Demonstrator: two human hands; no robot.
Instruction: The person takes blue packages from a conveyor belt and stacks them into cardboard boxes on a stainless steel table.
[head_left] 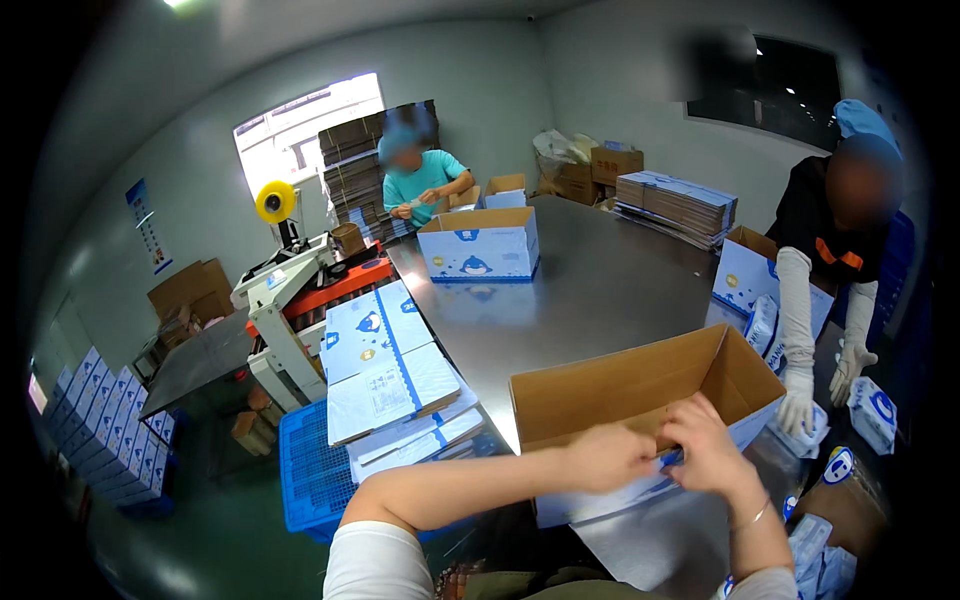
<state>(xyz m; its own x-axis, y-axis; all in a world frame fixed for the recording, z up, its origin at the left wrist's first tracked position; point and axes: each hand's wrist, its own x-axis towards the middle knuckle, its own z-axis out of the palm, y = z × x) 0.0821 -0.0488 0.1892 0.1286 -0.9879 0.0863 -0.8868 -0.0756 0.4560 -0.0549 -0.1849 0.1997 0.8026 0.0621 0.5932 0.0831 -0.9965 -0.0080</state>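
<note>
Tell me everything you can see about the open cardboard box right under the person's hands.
The open box is brown cardboard inside, white and blue outside. It lies tilted on the shiny metal table, its opening facing up and its inside bare. The left hand and right hand press on its near flap.

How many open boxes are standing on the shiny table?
4: one under the hands, one mid-table, one by the right-hand worker, one by the far worker. More may be hidden.

Packing workshop: cartons [640, 385], taping machine [300, 290]
</note>
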